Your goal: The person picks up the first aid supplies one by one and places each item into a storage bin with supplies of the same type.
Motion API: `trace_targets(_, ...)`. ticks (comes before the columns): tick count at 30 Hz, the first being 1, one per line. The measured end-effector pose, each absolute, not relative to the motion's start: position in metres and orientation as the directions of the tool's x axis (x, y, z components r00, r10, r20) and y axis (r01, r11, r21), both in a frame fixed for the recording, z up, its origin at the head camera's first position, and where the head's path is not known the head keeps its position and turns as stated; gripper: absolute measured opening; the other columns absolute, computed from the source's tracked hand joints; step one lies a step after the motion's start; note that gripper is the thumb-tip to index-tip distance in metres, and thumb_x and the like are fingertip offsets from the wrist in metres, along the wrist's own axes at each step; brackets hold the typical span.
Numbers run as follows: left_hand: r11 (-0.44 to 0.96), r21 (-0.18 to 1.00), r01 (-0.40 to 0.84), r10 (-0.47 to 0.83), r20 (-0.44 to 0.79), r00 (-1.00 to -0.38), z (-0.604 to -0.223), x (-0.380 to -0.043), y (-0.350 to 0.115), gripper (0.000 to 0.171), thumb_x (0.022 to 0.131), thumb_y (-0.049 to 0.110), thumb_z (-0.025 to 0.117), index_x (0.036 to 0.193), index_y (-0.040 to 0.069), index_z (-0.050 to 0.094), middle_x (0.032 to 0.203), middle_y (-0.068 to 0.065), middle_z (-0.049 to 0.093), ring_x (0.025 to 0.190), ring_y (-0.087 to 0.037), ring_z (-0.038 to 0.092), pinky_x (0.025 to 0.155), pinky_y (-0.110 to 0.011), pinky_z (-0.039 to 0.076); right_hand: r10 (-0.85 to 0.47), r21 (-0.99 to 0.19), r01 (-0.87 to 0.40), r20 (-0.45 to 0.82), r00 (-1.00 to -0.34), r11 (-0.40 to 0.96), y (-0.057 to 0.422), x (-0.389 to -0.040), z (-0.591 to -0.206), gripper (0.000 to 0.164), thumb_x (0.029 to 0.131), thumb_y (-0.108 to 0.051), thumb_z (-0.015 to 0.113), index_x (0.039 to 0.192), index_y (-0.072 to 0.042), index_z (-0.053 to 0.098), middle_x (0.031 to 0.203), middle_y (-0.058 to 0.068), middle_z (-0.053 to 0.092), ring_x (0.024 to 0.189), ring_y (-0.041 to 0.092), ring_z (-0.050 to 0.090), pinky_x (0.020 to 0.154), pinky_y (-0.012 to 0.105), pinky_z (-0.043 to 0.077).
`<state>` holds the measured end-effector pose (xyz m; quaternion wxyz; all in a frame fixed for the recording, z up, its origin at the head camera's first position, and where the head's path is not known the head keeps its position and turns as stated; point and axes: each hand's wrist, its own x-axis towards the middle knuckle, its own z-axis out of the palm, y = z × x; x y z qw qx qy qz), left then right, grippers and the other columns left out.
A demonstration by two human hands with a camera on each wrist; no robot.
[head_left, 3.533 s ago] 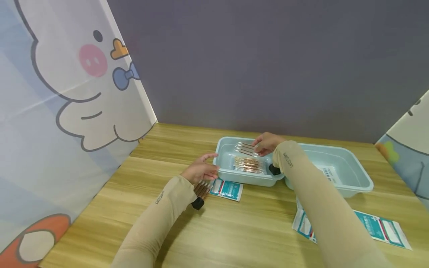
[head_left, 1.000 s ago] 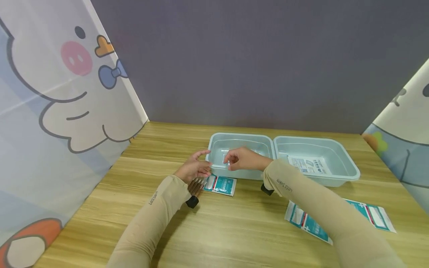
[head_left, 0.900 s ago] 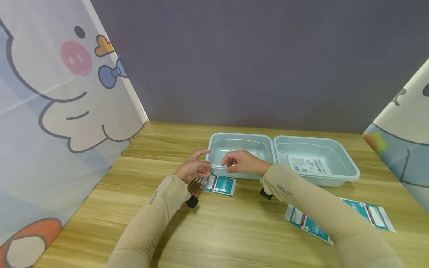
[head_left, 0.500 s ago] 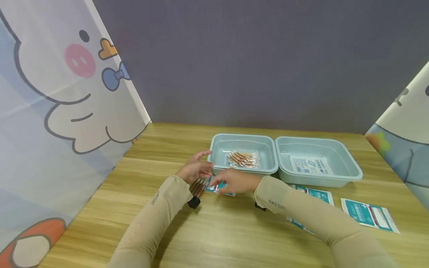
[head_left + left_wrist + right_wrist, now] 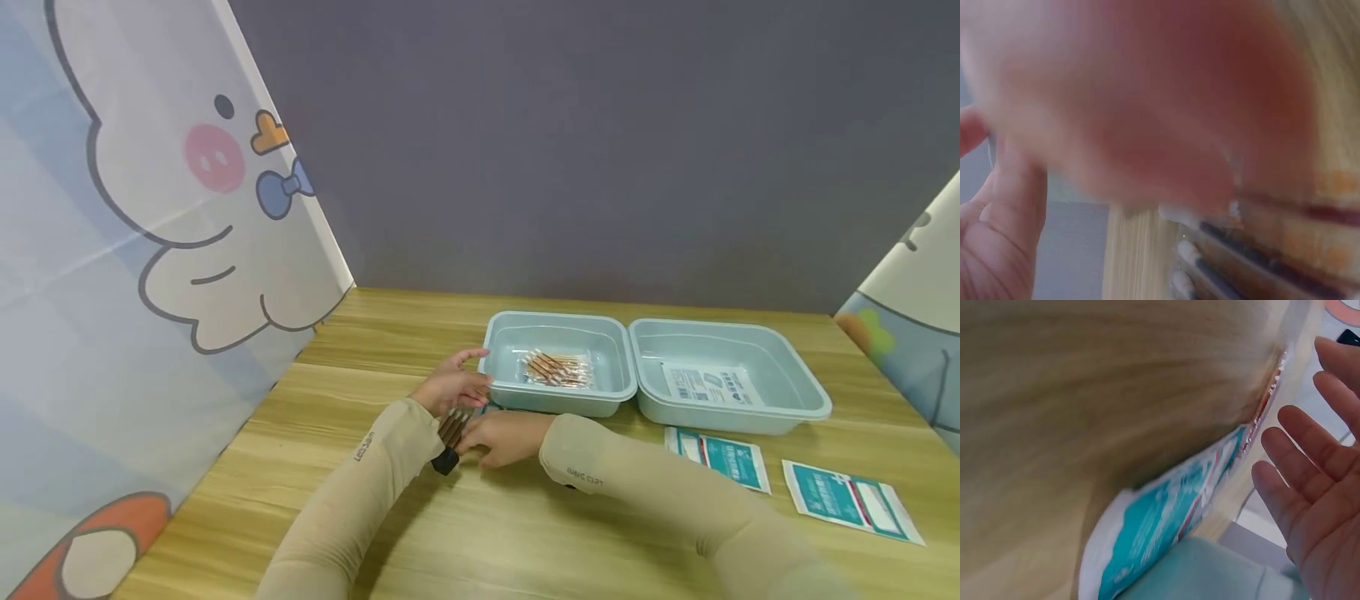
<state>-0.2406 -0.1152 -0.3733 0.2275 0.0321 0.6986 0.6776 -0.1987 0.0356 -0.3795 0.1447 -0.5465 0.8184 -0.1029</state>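
My left hand point(image 5: 452, 385) reaches to the left end of the smaller pale-blue basin point(image 5: 555, 317), loosely spread fingers at its rim. Inside that basin lie clear packs of brown-stick cotton swabs point(image 5: 558, 369). Another pack of cotton swabs point(image 5: 452, 425) rests on the table beneath my left wrist. Over this pack's right side, my right hand point(image 5: 513, 435) lowers its fingers, which look relaxed and apart in the right wrist view. A teal-and-white sachet point(image 5: 1166, 512) beside the basin is mostly hidden by my right hand in the head view. Blurred, my right hand point(image 5: 1135, 100) fills the left wrist view.
A larger pale-blue basin point(image 5: 731, 323) stands right against the smaller one, a printed label on its floor. Two teal sachets point(image 5: 720, 458) lie in front of it at the right. A grey wall point(image 5: 562, 150) rises behind; a cartoon-print sheet point(image 5: 150, 317) borders the left.
My right hand has left the smaller basin, where it set down a pack of cotton swabs, and moved forward-left to the pack by my left wrist. My left hand stays at the rim.
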Motion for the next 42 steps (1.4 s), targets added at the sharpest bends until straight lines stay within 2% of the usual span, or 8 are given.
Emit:
trace_targets(9,0.102,0.963,-0.249,0.352,-0.269,-0.897,-0.369,-0.24,-0.117,0.062,0.092,-0.004,0.057,0.148,0.008,0.032,0.068,-0.007,0.06,0.051,-0.012,0.061,0.05,-0.021,0.054,-0.902,-0.264,-0.862,-0.144,-0.408,0.432,0.021,-0.2,-0.384,0.037,0.088,-0.015,0.069,0.124,-0.005,0.063,0.115,0.002,0.062,0.108,0.012,0.055,0.092,0.02,0.046)
trace_targets(15,0.105,0.957,-0.269,0.348,-0.289,-0.892,-0.37,-0.241,-0.115,0.062,0.092,-0.003,0.059,0.148,0.01,0.033,0.069,-0.008,0.06,0.051,-0.013,0.061,0.051,-0.022,0.055,-0.921,-0.269,-0.881,-0.102,-0.377,0.39,0.026,-0.201,-0.391,0.021,0.085,-0.012,0.071,0.105,-0.011,0.069,0.099,-0.004,0.065,0.093,0.007,0.058,0.081,0.017,0.048)
trace_targets(19,0.109,0.955,-0.276,0.342,-0.296,-0.892,-0.372,-0.24,-0.114,0.062,0.092,-0.003,0.059,0.147,0.01,0.034,0.071,-0.009,0.059,0.051,-0.013,0.061,0.05,-0.022,0.055,-0.91,-0.319,-0.853,-0.093,-0.405,0.412,0.031,-0.198,-0.396,0.014,0.09,-0.016,0.067,0.103,-0.016,0.072,0.095,-0.01,0.068,0.083,-0.001,0.059,0.074,0.017,0.05)
trace_targets(22,0.115,0.955,-0.272,0.347,-0.295,-0.89,-0.373,-0.24,-0.113,0.062,0.093,-0.002,0.058,0.148,0.009,0.033,0.072,-0.009,0.059,0.051,-0.013,0.06,0.051,-0.022,0.055,-0.892,-0.34,-0.826,-0.118,-0.436,0.449,0.035,-0.195,-0.397,0.018,0.092,-0.015,0.064,0.107,-0.019,0.072,0.097,-0.013,0.069,0.077,-0.005,0.057,0.072,0.016,0.05)
trace_targets(29,0.118,0.964,-0.238,0.359,-0.265,-0.895,-0.373,-0.242,-0.115,0.062,0.093,-0.003,0.057,0.148,0.008,0.031,0.074,-0.01,0.059,0.053,-0.012,0.06,0.053,-0.023,0.055,-0.859,-0.333,-0.792,-0.192,-0.475,0.512,0.038,-0.189,-0.388,0.035,0.079,-0.012,0.077,0.113,-0.018,0.069,0.074,-0.011,0.063,0.066,-0.002,0.053,0.061,0.016,0.046)
trace_targets(32,0.11,0.967,-0.231,0.365,-0.256,-0.895,-0.375,-0.243,-0.115,0.062,0.092,-0.003,0.058,0.148,0.007,0.031,0.075,-0.01,0.059,0.054,-0.013,0.06,0.054,-0.023,0.055,-0.836,-0.288,-0.785,-0.202,-0.51,0.549,0.038,-0.187,-0.387,0.042,0.075,-0.016,0.082,0.114,-0.021,0.068,0.08,-0.012,0.066,0.071,-0.001,0.057,0.064,0.02,0.049)
trace_targets(36,0.099,0.967,-0.234,0.373,-0.254,-0.892,-0.377,-0.245,-0.115,0.063,0.092,-0.004,0.058,0.148,0.007,0.03,0.074,-0.009,0.058,0.054,-0.013,0.06,0.054,-0.023,0.055,-0.813,-0.189,-0.792,-0.187,-0.551,0.58,0.038,-0.187,-0.387,0.041,0.072,-0.026,0.084,0.11,-0.023,0.07,0.098,-0.009,0.066,0.087,0.004,0.059,0.071,0.024,0.052)
trace_targets(42,0.084,0.963,-0.258,0.372,-0.27,-0.888,-0.375,-0.243,-0.116,0.064,0.092,-0.004,0.057,0.149,0.008,0.03,0.074,-0.008,0.058,0.053,-0.012,0.06,0.052,-0.021,0.055,-0.796,-0.137,-0.786,-0.172,-0.58,0.602,0.039,-0.189,-0.388,0.037,0.069,-0.035,0.086,0.102,-0.024,0.072,0.098,-0.004,0.054,0.093,0.01,0.05,0.074,0.023,0.049)
